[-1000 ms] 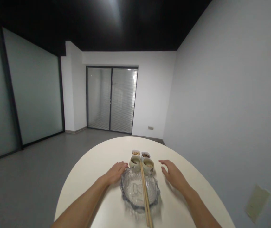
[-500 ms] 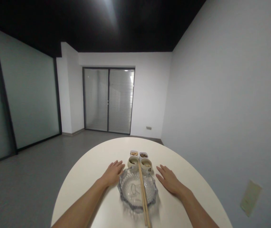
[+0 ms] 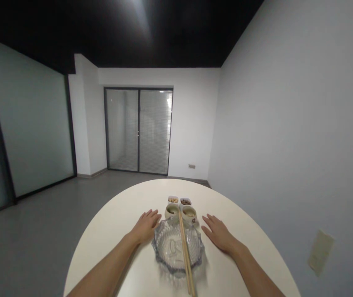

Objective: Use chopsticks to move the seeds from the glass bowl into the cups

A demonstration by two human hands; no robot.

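My left hand (image 3: 147,226) lies palm down on the table, fingers stretched out, just left of a clear glass bowl (image 3: 163,252) with a scalloped rim. On the bowl's other side, my right hand (image 3: 219,233) also rests flat with its fingers apart, holding nothing. A pair of wooden chopsticks (image 3: 185,251) lies lengthwise across the bowl, the far tips reaching between two cream cups (image 3: 171,211) (image 3: 189,214). Small dark bits show in the left cup; the right cup's contents are unclear. Behind them stand two small white dishes, one with pale pieces (image 3: 173,200), one with dark pieces (image 3: 185,201).
The round white table (image 3: 114,214) has a curved edge on the far side and both flanks. A white wall (image 3: 287,123) runs close along the right. Beyond the table are grey floor (image 3: 55,222) and a glass double door (image 3: 138,130).
The whole view has shifted slightly, with the room sliding a little to the left in the picture. Both hands, the bowl and the chopsticks keep their places on the table.
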